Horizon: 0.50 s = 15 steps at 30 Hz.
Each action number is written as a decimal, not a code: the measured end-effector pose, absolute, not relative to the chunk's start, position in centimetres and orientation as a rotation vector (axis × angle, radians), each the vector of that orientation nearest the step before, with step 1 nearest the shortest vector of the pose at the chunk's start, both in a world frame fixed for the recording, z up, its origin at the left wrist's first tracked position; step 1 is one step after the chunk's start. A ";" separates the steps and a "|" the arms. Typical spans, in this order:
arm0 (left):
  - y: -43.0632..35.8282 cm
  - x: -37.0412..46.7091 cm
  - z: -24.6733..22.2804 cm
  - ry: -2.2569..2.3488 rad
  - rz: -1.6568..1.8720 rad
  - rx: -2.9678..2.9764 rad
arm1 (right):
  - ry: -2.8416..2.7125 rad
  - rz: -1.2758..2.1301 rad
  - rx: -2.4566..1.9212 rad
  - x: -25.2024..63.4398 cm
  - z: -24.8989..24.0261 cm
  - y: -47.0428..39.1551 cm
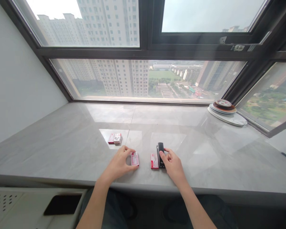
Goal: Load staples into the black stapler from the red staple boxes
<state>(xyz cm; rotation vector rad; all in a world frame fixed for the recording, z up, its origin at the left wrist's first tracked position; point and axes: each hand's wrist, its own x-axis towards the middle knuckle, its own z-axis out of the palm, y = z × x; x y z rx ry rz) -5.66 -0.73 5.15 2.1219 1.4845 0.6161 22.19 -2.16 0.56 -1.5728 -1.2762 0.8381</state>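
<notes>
My left hand (120,163) grips a small red-and-white box (134,158) by its far and near ends, thumb at the near end. My right hand (173,165) is closed round the right side of a black stapler (161,156), its thumb on top. The stapler lies lengthwise on the grey sill. Against the stapler's left side rests another red-and-white box (154,161). Farther back on the left, a flat red-and-white box (111,138) sits beside a smaller whitish box (117,138), the two touching.
A stack of plates or round mats (222,109) stands at the back right corner by the window frame. The glossy sill (62,149) ends at a front edge close to my forearms. At the lower left, a dark phone-like slab (62,204) lies on a pale surface.
</notes>
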 end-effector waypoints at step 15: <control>0.8 2.2 4.5 1.078 0.753 2.230 | -1.333 0.801 -1.576 22.3 0.4 -2.2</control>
